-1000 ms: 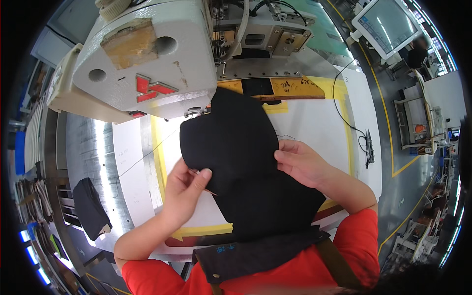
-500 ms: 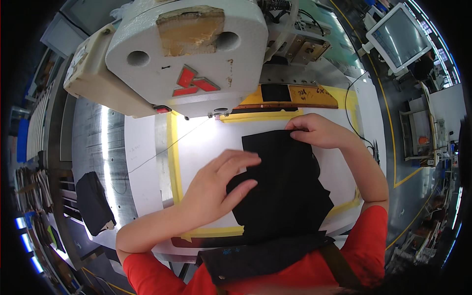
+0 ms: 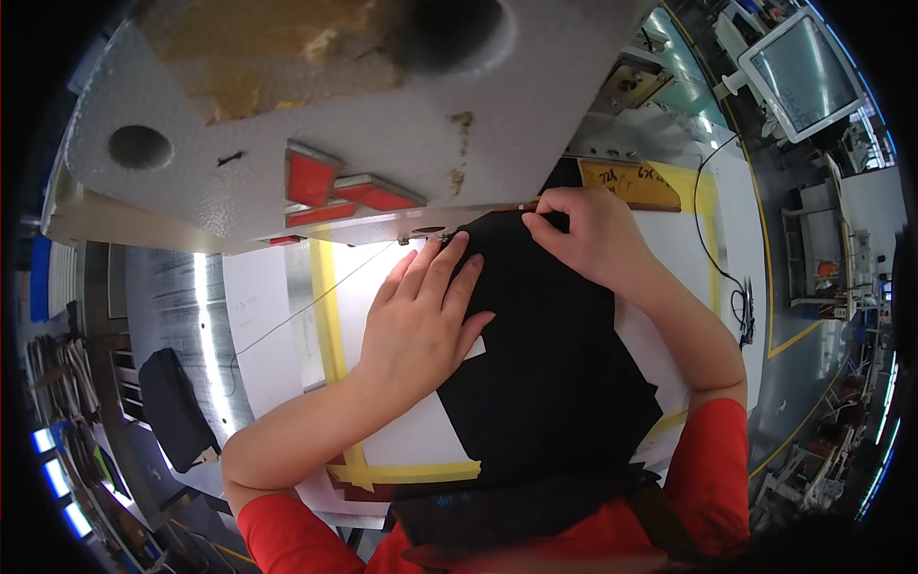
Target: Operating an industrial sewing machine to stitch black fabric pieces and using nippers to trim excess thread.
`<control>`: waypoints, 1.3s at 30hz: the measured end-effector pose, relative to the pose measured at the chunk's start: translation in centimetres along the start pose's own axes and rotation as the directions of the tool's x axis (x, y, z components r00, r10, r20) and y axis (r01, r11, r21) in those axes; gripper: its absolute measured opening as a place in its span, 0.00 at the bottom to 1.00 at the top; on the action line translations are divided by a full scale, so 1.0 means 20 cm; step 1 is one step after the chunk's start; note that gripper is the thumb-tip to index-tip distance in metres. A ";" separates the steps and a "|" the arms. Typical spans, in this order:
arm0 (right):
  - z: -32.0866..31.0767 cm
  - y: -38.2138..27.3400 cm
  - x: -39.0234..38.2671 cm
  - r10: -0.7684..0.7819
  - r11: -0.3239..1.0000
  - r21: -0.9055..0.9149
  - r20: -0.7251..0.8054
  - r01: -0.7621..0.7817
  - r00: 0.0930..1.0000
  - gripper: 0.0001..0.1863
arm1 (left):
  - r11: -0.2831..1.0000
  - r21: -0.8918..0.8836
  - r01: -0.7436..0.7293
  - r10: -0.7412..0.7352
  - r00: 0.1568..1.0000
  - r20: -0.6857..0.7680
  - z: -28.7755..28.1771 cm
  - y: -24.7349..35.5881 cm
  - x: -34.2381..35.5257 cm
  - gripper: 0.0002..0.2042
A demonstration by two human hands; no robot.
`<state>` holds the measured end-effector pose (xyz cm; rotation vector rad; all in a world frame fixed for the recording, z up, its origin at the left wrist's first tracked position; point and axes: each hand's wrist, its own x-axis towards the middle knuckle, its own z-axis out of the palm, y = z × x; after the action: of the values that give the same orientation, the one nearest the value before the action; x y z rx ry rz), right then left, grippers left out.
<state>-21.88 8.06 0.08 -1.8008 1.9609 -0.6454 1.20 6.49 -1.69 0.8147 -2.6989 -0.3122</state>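
Cloth [image 3: 545,330] has moved up toward the machine head [image 3: 229,182], upper left, seemingly for positioning, left hand [image 3: 416,320] flat, fingers extended, right hand [image 3: 593,239] pinching its top edge.

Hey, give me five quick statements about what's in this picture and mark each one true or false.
1. The left hand is at the left side of the black cloth. True.
2. The right hand is at the cloth's near edge. False: the right hand is at its far edge.
3. The sleeves are blue. False: the sleeves are red.
4. Yellow tape borders the white sheet. True.
5. A monitor shows at upper right. True.
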 end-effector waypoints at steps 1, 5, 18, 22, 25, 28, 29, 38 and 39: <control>0.00 0.00 0.00 -0.020 0.999 -0.029 -0.019 0.020 1.000 0.13 | 1.000 0.019 0.003 -0.003 1.000 0.000 0.00 0.00 0.00 0.26; 0.02 0.01 0.00 -0.038 0.996 -0.076 -0.046 0.035 0.998 0.13 | 1.000 0.025 0.011 -0.011 1.000 -0.014 0.02 -0.02 0.01 0.29; 0.04 0.04 -0.01 -0.150 0.964 -0.241 -0.136 0.114 0.979 0.14 | 0.993 0.117 0.019 -0.019 1.000 0.003 0.01 -0.02 0.04 0.30; 0.05 0.06 -0.01 -0.254 0.957 -0.191 -0.197 0.217 0.947 0.12 | 0.993 0.114 0.014 -0.013 1.000 -0.006 0.02 -0.02 0.04 0.30; 0.00 0.05 -0.02 -0.067 0.992 -0.112 -0.050 0.061 0.996 0.10 | 0.994 0.110 0.011 -0.010 1.000 -0.009 0.02 -0.02 0.04 0.30; 0.02 0.05 -0.01 -0.183 0.977 -0.139 -0.135 0.165 0.974 0.08 | 0.994 0.106 0.009 -0.008 1.000 -0.012 0.01 -0.02 0.04 0.30; 0.03 0.04 0.00 -0.185 0.976 -0.141 -0.132 0.166 0.974 0.08 | 0.995 0.101 0.008 -0.007 1.000 -0.011 0.01 -0.02 0.03 0.30; 0.11 0.08 0.10 -0.675 0.727 -0.336 -0.192 0.599 0.712 0.06 | 0.995 0.097 0.011 -0.010 1.000 -0.012 0.01 -0.02 0.04 0.30; 0.11 0.08 0.10 -0.695 0.701 -0.372 -0.162 0.609 0.701 0.06 | 0.995 0.097 0.013 -0.012 1.000 -0.011 0.01 -0.02 0.05 0.30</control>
<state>-22.10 5.93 -2.67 -2.7939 1.5793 -0.9167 0.60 5.66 -1.79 0.8577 -2.7183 -0.1801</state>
